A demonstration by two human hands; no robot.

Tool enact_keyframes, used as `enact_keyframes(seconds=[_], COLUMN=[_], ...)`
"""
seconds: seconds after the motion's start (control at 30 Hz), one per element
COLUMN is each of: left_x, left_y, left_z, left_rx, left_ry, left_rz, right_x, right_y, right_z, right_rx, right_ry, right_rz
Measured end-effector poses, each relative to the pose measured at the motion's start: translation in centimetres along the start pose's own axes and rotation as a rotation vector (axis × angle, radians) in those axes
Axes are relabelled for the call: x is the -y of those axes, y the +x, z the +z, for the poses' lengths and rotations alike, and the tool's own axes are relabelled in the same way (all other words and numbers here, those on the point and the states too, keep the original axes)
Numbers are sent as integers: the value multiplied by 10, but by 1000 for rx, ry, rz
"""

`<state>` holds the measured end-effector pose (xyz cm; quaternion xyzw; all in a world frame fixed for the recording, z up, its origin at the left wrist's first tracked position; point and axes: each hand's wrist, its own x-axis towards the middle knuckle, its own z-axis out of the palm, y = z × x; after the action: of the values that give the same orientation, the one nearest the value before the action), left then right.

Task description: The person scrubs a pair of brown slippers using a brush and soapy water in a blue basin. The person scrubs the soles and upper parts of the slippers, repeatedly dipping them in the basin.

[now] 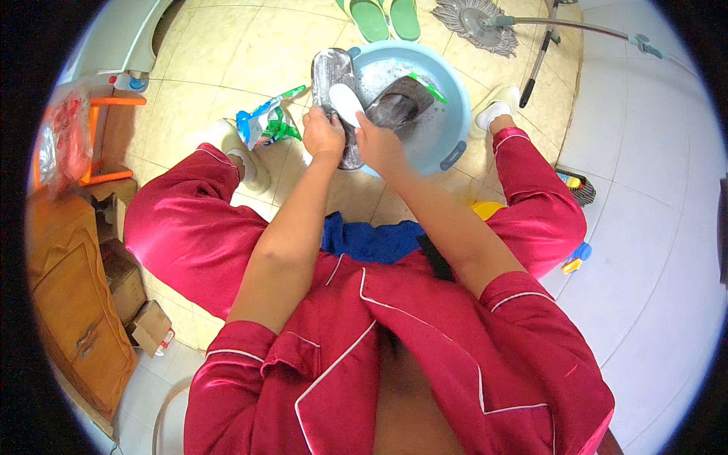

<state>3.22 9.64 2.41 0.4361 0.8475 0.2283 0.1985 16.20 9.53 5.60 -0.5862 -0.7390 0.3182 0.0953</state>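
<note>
My left hand (322, 135) grips the edge of a dark slipper (331, 70), which is streaked with white suds and held over the left rim of a light blue basin (460, 95). A white scrub brush (346, 103) is in my right hand (381, 148), pressed on the slipper's face; its bristles are hidden. Inside the basin, a second dark slipper (394, 108) lies tilted in soapy water, and a bright green strip (426, 87) shows along its end.
Left of the basin lies a crumpled blue, white and green packet (267, 125). Green slippers (385, 17) and a grey mop head (476, 26) are beyond it. An orange stool (114, 178) and a wooden cabinet (83, 303) stand at left. My feet flank the basin.
</note>
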Motion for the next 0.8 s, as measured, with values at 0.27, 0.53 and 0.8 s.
enact_keyframes(seconds=[0.27, 0.53, 0.8], left_x=[18, 13, 29], left_y=[5, -12, -4], left_z=[3, 16, 28], left_rx=[137, 7, -21], left_ry=[-258, -154, -110], left_rz=[-345, -261, -294], right_x=[-25, -4, -20], right_y=[-41, -61, -74], right_z=[7, 3, 20], right_rx=[6, 124, 81], right_ry=[53, -50, 109], right_rz=[-57, 86, 25])
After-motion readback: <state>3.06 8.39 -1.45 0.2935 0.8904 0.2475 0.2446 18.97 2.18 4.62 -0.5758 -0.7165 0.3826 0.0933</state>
